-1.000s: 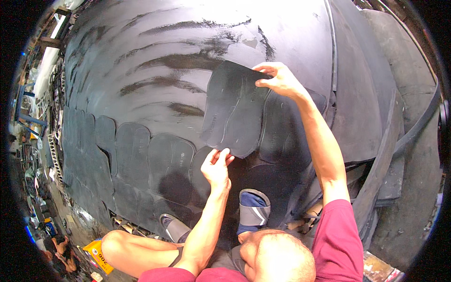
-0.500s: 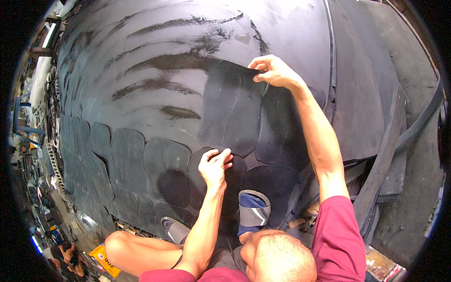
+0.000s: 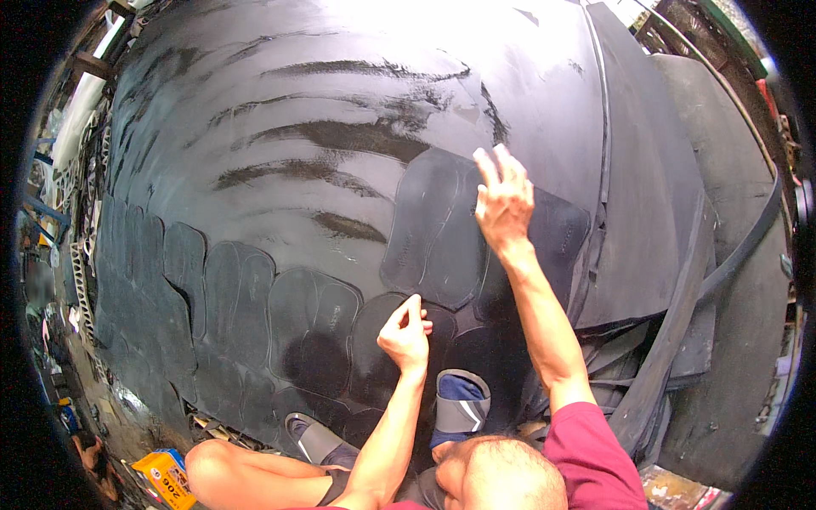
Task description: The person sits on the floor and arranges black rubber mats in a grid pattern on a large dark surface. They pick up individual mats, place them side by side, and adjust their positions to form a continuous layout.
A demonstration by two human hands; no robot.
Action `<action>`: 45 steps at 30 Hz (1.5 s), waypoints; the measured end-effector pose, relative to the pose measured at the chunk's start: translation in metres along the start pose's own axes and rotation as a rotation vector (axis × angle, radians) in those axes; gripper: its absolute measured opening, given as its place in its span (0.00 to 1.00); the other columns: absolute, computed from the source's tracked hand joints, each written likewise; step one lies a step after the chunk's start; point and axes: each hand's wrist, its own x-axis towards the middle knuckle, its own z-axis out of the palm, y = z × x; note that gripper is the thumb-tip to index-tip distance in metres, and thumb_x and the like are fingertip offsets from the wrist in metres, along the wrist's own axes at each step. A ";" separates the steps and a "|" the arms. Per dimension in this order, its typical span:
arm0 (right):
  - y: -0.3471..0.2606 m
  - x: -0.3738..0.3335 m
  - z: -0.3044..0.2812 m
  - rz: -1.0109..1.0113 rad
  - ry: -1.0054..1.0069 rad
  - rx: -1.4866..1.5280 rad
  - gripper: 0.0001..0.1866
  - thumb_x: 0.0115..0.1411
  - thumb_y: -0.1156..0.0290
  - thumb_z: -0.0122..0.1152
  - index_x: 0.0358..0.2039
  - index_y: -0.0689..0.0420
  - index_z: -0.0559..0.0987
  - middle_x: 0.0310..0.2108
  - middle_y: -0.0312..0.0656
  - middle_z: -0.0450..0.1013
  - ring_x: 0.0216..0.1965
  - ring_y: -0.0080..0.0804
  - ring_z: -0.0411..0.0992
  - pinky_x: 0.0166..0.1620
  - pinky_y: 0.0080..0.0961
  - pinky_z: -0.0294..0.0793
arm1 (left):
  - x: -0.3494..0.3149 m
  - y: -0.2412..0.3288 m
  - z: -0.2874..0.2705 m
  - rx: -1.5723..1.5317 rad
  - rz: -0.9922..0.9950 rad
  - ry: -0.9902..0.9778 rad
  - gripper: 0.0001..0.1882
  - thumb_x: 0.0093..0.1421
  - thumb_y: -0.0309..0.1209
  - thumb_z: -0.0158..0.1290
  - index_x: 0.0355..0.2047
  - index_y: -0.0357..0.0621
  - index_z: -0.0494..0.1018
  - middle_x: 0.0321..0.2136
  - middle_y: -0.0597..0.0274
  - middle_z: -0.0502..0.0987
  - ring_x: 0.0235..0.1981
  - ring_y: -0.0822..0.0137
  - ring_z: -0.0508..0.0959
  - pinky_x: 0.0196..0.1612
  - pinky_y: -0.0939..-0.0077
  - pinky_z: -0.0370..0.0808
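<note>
A black rubber sole piece (image 3: 433,229) lies flat on a big black rubber sheet (image 3: 340,93), beside a second similar piece (image 3: 548,238). My right hand (image 3: 503,197) presses flat on it with fingers spread. My left hand (image 3: 406,333) rests with loosely curled fingers at the lower edge of that piece, on a row of several other sole pieces (image 3: 246,323) laid side by side.
My feet in blue-and-grey sandals (image 3: 459,408) rest at the sheet's near edge. Stacked black rubber sheets and strips (image 3: 680,280) lie to the right. An orange box (image 3: 166,478) sits at the lower left amid floor clutter.
The sole piece, earlier lifted and held by my right hand, now lies flat on the sheet. My right hand has opened and pressed down on it; my left hand stayed near its lower edge.
</note>
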 end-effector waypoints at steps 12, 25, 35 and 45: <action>-0.077 -0.095 -0.013 -0.653 -0.579 0.174 0.28 0.65 0.50 0.62 0.66 0.26 0.73 0.76 0.38 0.54 0.78 0.58 0.39 0.75 0.64 0.34 | 0.188 0.091 -0.154 -0.205 0.642 0.386 0.09 0.67 0.23 0.58 0.47 0.37 0.75 0.34 0.62 0.79 0.29 0.73 0.79 0.30 0.78 0.79; -0.110 -0.072 -0.040 -0.171 -0.673 0.222 0.32 0.42 0.67 0.80 0.52 0.42 0.82 0.72 0.46 0.62 0.74 0.49 0.55 0.72 0.50 0.55 | 0.352 -0.004 -0.512 0.457 -0.534 1.112 0.51 0.59 0.65 0.57 0.70 0.37 0.63 0.66 0.42 0.69 0.66 0.48 0.71 0.70 0.56 0.65; -0.129 -0.051 -0.046 -0.033 -0.873 0.322 0.22 0.58 0.65 0.71 0.55 0.35 0.83 0.75 0.35 0.58 0.76 0.44 0.54 0.69 0.40 0.67 | 0.347 0.044 -0.560 -0.041 -0.479 1.027 0.28 0.52 0.39 0.71 0.45 0.25 0.81 0.49 0.45 0.83 0.49 0.54 0.82 0.57 0.61 0.76; -0.135 -0.087 -0.036 -0.125 -0.652 0.244 0.25 0.54 0.64 0.74 0.55 0.43 0.82 0.73 0.45 0.60 0.77 0.46 0.53 0.64 0.47 0.60 | 0.314 0.026 -0.569 0.200 -0.601 1.111 0.40 0.44 0.47 0.77 0.49 0.27 0.79 0.53 0.41 0.81 0.52 0.50 0.81 0.59 0.58 0.75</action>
